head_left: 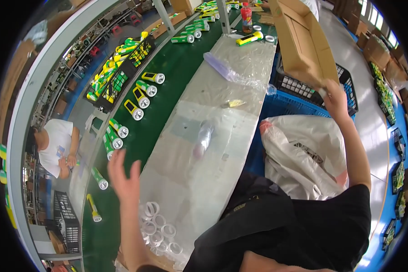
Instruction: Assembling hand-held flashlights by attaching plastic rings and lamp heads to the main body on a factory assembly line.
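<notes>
My right hand (335,99) is closed on the lower corner of an open, shallow cardboard box (303,38), which stands tilted above a black plastic crate (299,86). Fingers spread, my left hand (124,177) hovers at the edge of the green conveyor belt (161,97) and holds nothing. Nearest to it are a green-and-white flashlight (108,146), partly hidden by the fingers, and another green flashlight (99,178). Several more yellow or green flashlights (141,97) lie along the belt. White rings (158,222) are heaped by my left forearm.
A grey worktable (186,177) carries clear plastic wrap (240,77). At its far end are a red drink bottle (246,18) and a yellow flashlight (249,38). A white sack (303,149) sits on my right. Beyond the belt are a flashlight-filled crate (118,72) and a person (59,145).
</notes>
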Tool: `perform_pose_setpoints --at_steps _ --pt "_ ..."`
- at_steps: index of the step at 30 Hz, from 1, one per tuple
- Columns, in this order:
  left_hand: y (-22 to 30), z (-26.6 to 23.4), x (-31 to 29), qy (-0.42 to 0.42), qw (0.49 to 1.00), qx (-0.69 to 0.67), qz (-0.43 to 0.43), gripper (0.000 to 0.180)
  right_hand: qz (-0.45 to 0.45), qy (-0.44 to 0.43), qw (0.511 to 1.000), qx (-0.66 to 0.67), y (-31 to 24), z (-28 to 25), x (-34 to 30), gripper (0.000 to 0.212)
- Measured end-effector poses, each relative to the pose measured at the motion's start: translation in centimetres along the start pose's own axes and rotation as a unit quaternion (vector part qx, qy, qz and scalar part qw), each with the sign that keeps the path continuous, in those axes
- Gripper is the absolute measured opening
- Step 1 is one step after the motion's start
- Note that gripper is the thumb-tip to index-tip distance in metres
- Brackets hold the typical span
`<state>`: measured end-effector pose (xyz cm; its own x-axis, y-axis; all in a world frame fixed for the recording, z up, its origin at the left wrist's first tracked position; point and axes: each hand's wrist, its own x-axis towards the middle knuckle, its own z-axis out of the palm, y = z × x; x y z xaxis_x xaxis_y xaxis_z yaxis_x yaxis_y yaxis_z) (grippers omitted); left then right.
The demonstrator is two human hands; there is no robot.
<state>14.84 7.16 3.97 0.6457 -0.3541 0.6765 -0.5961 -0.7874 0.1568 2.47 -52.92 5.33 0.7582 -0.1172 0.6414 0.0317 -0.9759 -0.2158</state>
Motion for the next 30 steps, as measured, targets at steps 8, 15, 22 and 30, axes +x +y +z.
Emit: perform_pose_setpoints --at_steps 8,15,22,30 --pt "19.4 13.7 11.7 -0.200 0.723 -0.633 -0.193 0.092 -0.253 -0.074 0.961 0.088 -0.9 2.5 0.2 0.031" --pt "16.2 14.3 12.4 -0.202 0.701 -0.576 -0.369 0.089 -0.383 -0.123 0.906 0.134 -3.2 9.3 6.9 0.031" --pt "8.0 9.4 9.8 -0.082 0.741 -0.526 -0.409 0.072 0.032 0.065 0.971 0.227 2.3 23.5 16.8 0.029" --pt "3.4 8.2 11.0 -0.067 0.754 -0.490 -0.431 0.082 0.329 -0.189 0.924 -0.051 8.2 36.5 29.6 0.078"
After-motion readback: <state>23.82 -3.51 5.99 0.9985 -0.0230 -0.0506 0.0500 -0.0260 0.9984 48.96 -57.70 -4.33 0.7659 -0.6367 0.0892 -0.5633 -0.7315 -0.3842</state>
